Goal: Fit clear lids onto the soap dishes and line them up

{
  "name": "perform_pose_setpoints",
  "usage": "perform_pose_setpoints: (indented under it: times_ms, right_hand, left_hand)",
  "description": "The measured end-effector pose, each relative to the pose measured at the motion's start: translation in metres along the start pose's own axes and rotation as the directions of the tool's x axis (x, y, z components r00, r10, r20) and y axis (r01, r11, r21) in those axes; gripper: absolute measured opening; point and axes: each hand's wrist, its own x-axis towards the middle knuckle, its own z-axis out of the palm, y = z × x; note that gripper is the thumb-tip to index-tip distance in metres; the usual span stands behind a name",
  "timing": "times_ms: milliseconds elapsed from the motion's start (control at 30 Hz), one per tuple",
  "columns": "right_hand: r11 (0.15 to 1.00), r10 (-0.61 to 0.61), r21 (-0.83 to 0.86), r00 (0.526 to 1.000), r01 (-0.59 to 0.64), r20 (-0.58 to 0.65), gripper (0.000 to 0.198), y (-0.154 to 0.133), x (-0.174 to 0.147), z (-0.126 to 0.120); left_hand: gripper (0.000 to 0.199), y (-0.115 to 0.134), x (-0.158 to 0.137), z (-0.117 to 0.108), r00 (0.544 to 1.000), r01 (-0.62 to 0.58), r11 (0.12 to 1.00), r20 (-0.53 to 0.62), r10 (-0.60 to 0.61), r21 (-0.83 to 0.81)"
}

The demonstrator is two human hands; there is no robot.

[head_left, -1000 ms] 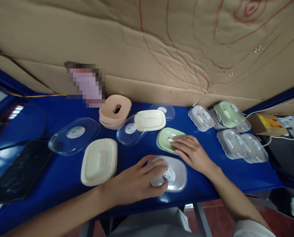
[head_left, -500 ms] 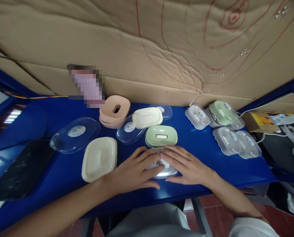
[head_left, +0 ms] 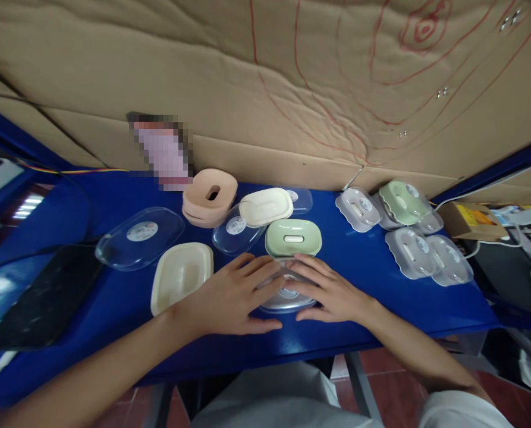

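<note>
A clear plastic lid (head_left: 287,291) with a round label lies at the table's near middle, partly covered by my hands; I cannot tell what is under it. My left hand (head_left: 247,291) touches its left side, fingers stretched and apart, thumb close to the near edge. From the right, my right hand (head_left: 327,291) rests its spread fingers on the same lid. Just behind sits a light green oval soap box (head_left: 294,238) with a slotted top. A cream tray (head_left: 182,276) is partly hidden by my left forearm, and another cream tray (head_left: 266,207) overlaps a clear lid (head_left: 237,229).
Peach oval pieces (head_left: 209,196) are stacked at the back. A clear lid (head_left: 140,238) and a black phone-like slab (head_left: 46,297) lie left. Several lidded boxes (head_left: 410,252) stand right, near a small cardboard box (head_left: 470,223). A cardboard wall (head_left: 265,119) closes the back.
My fingers have drawn apart slightly over the lid, and my left fingers have pulled back from its label. More of the label shows between my hands. The surrounding pieces stay in place.
</note>
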Motion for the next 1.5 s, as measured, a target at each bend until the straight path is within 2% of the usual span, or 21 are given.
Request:
perform_pose_setpoints:
  times_ms: [100,267,533,733,800,900,967,1033,1300,1500]
  right_hand:
    - [1.0,0.018,0.012,1.0,-0.018,0.013,0.073,0.006,-0.002,0.001]
    - [0.999,-0.016,-0.031,1.0,0.017,0.025,0.077,0.009,-0.003,0.006]
    - [0.992,-0.075,-0.103,0.997,0.072,-0.026,0.065,0.002,0.0,0.008]
    - [0.989,-0.112,-0.104,0.991,0.105,-0.067,0.06,0.0,-0.002,0.013]
    - [0.99,-0.108,-0.097,0.991,0.1,-0.078,0.061,0.0,-0.003,0.014]
    - [0.994,-0.087,-0.075,0.993,0.08,-0.086,0.059,0.002,-0.003,0.015]
    - [0.996,-0.074,-0.05,0.994,0.07,-0.084,0.057,0.003,-0.003,0.014]
    - [0.998,-0.06,-0.038,0.995,0.058,-0.076,0.055,0.004,-0.003,0.013]
    - [0.992,-0.061,-0.118,0.997,0.054,-0.054,0.053,0.005,-0.008,0.012]
    - [0.986,-0.087,-0.148,0.995,0.08,-0.045,0.053,0.004,-0.01,0.01]
  left_hand:
    - [0.055,0.0,-0.002,0.009,0.999,0.009,0.999,0.033,-0.011,0.053]
    - [0.058,-0.003,-0.006,0.018,0.999,0.037,0.999,0.022,-0.037,0.003]
    - [0.073,-0.014,-0.009,0.023,0.992,-0.112,0.991,-0.045,0.116,0.073]
    - [0.073,-0.014,-0.008,0.014,0.989,-0.145,0.988,0.021,0.144,0.049]
    - [0.07,-0.014,-0.008,0.007,0.989,-0.127,0.992,0.082,0.127,0.0]
    - [0.064,-0.015,-0.008,-0.003,0.983,-0.013,0.995,0.18,0.031,-0.103]
    - [0.064,-0.015,-0.008,-0.008,0.977,0.072,0.98,0.211,-0.032,-0.186]
    - [0.066,-0.017,-0.009,-0.009,0.976,0.107,0.962,0.21,-0.053,-0.253]
    - [0.08,-0.024,-0.013,0.007,0.989,0.07,0.969,0.142,-0.036,-0.238]
    - [0.067,-0.023,-0.011,0.007,0.99,0.035,0.97,0.138,-0.001,-0.24]
